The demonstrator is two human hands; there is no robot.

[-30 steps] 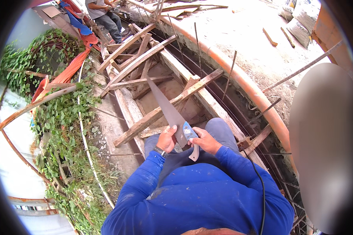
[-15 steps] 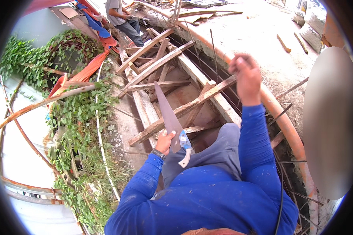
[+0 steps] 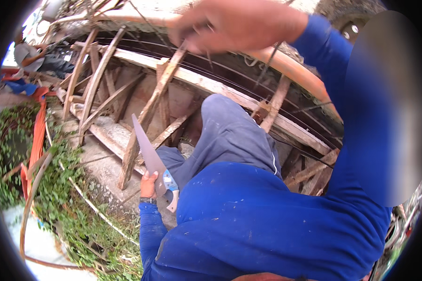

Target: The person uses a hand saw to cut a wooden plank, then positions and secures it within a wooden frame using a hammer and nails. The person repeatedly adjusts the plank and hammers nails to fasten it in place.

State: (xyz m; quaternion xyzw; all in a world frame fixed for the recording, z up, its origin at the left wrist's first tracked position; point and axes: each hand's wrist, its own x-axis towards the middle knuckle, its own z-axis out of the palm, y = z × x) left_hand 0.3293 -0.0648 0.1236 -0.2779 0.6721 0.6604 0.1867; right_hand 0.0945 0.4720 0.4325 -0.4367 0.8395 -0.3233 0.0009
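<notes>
My left hand (image 3: pixel 149 183) is closed around the heel of a handsaw (image 3: pixel 151 154), by the blue patch at its pale handle. The toothed blade points up and away, in front of a rough timber crosspiece (image 3: pixel 147 114). Raised at the top of the view is my right hand (image 3: pixel 241 25), its fingers bent and smeared by motion. It appears over the far end of that crosspiece and the orange pipe-like edge (image 3: pixel 297 75); whether it touches either or holds anything I cannot tell.
Several timber braces (image 3: pixel 101 72) span the trench-like formwork between long boards (image 3: pixel 220 89). Thin rods (image 3: pixel 267 63) stick up along the far edge. Green vines (image 3: pixel 75 187) and a white pipe (image 3: pixel 96 213) lie at left. Another person (image 3: pixel 33 58) is at the far left.
The view has swung right, so the formwork and the other person appear further left. My right arm has reached up and outward. The handsaw stays in my left hand.
</notes>
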